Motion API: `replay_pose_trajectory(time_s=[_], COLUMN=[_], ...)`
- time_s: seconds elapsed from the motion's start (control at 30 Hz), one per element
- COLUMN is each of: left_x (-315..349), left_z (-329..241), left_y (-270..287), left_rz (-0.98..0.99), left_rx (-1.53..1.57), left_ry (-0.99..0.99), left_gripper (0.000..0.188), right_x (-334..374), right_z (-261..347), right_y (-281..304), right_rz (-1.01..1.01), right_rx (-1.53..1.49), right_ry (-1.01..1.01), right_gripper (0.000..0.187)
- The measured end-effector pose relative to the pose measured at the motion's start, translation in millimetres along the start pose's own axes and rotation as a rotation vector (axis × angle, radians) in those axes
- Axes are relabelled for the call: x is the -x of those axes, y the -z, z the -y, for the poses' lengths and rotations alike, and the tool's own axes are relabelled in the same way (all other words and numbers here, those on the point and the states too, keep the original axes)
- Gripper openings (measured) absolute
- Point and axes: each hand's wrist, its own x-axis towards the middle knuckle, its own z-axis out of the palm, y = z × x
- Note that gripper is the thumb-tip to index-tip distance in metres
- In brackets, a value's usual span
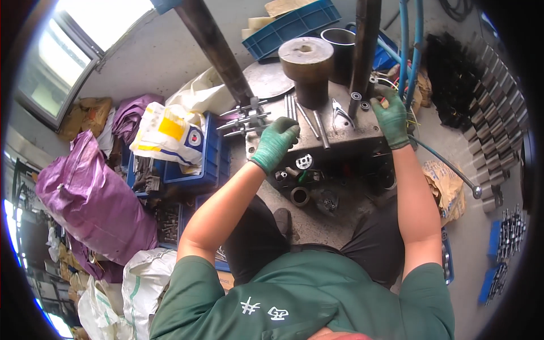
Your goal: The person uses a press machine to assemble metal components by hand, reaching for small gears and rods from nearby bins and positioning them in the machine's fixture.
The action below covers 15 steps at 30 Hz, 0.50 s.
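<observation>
While a person (294, 289) faces a metal workbench (362, 129), the left hand (276, 141) and the right hand (392, 119) reach over it

Seen from above, the person wears a green shirt and dark trousers, knees apart on the near side of the workbench, both bare forearms stretched forward. To the left slumps a large purple sack (93, 198). Closer to the bench, a white bag (164, 133) with yellow patches lies over a blue crate (212, 158). At the far right, grey tubes (493, 113) stand stacked in rows. Toward the back of the bench, between two dark metal columns (215, 54), is a heavy metal cylinder (306, 54) with a wide, flat, round top.

Both hands wear green gloves. The left is loosely curled near the bench's front edge, just right of a cluster of metal shafts (249, 118); whether it holds anything cannot be told. The right, at the bench's right side, has its fingers bent and thumb forward; whether it grips or touches anything cannot be told either.

Between the hands lie slim metal rods (322, 130), some slanting toward the near edge, and to their right a pair of pliers (341, 116) with pale handles. Smallest are the round metal bearings (364, 106), on the bench between the pliers and the right hand.
</observation>
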Motion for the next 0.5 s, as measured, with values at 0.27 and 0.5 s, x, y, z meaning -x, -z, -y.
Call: replay_pose_trajectory(time_s=[0.27, 0.5], left_x=[-14, -19], left_z=[11, 3], left_y=[-47, -54], left_rz=[0.089, 0.136], left_rx=[-0.922, -0.961], left_ry=[-0.289, -0.162], left_gripper=[0.047, 0.041], right_x=[9, 13], right_z=[-14, -15], right_y=[-20, -42], right_rz=[0.215, 0.243], right_rx=[0.184, 0.191], right_ry=[0.031, -0.020], right_gripper=[0.043, 0.043])
